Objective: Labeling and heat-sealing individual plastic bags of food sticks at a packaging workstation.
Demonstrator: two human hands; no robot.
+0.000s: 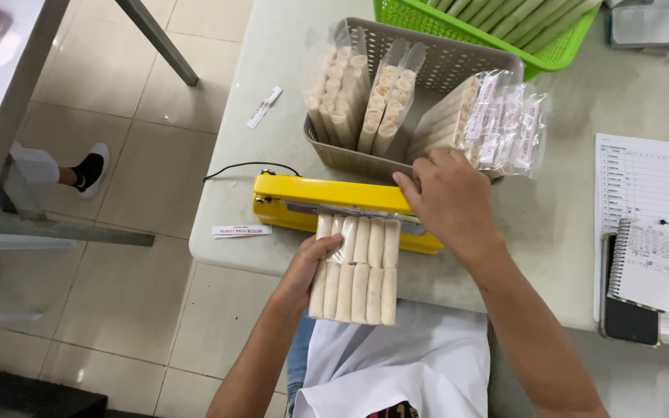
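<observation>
Beige tile floor; someone's foot in a dark shoe at left under a metal bench. Pale green table carries a grey basket of roll packs, green crate, paper form, notepad. Yellow sealer sits at the table's near edge. Right hand presses flat on the sealer arm, fingers together. Left hand clamps the pack of rolls, its top end under the sealer arm.

Sealer on table edge, basket behind it, notebook far right, roll pack in front.
</observation>
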